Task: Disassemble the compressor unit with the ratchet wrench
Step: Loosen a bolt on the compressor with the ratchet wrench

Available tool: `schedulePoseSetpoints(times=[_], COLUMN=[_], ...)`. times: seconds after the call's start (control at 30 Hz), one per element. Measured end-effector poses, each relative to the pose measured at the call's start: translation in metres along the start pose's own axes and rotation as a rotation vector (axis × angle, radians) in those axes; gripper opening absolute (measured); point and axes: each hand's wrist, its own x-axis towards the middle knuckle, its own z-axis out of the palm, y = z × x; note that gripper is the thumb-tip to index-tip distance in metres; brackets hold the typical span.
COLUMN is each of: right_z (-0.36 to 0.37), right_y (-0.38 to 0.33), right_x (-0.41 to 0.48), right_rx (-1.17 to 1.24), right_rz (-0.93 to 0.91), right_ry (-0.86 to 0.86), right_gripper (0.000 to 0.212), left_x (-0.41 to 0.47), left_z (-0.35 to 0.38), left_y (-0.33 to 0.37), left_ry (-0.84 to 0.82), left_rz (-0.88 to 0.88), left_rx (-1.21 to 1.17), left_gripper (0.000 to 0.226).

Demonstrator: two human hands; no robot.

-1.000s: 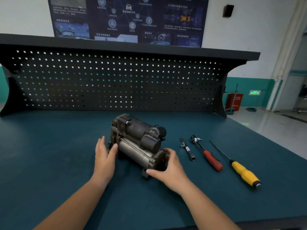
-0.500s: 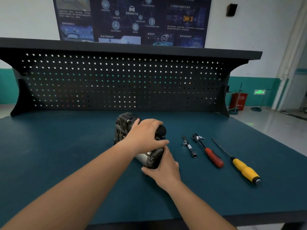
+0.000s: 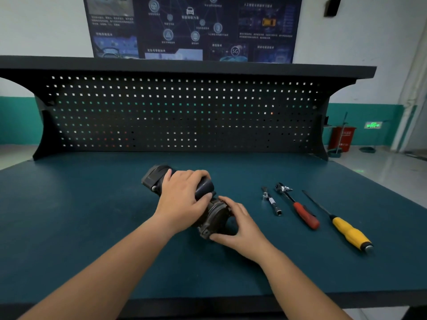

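Note:
The dark compressor unit [image 3: 154, 177] lies on the blue-green workbench [image 3: 92, 227], its length running from far left to near right. My left hand [image 3: 183, 197] grips the top of its cylindrical body, fingers curled over it. My right hand [image 3: 238, 225] holds the round metal end cap at the near end, thumb underneath and fingers on top. The ratchet wrench [image 3: 298, 207] with its red handle lies on the bench to the right, untouched. Much of the compressor is hidden under my hands.
A small socket extension bar [image 3: 271, 201] lies left of the ratchet, and a yellow-handled screwdriver [image 3: 342, 225] lies right of it. A black pegboard back panel [image 3: 180, 112] with a shelf on top closes off the far side of the bench.
My left hand went from the compressor's left side to on top of its body. The compressor has been turned and rolled, and my right hand stays on the near end.

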Motion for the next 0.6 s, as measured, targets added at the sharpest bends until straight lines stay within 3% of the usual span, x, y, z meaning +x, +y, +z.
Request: schedulePoseSetpoints(times=[0.07, 0.17, 0.37, 0.6], right_z=[0.002, 0.011, 0.021, 0.022], right_y=[-0.001, -0.008, -0.021, -0.028], right_x=[-0.001, 0.002, 0.001, -0.012], right_rx=[0.130, 0.031, -0.164, -0.441], right_rz=[-0.022, -0.051, -0.092, -0.042], right_ry=[0.013, 0.023, 0.069, 0.148], right_gripper=[0.061, 0.047, 0.044, 0.048], left_x=[-0.016, -0.044, -0.065, -0.063], left_z=[-0.003, -0.007, -0.002, 0.018], left_y=[-0.006, -0.021, -0.043, -0.049], left_ry=[0.061, 0.153, 0.123, 0.062], left_rz=[0.004, -0.026, -0.094, -0.180], left_rx=[-0.057, -0.259, -0.511, -0.660], left_gripper=[0.041, 0.043, 0.028, 0.033])
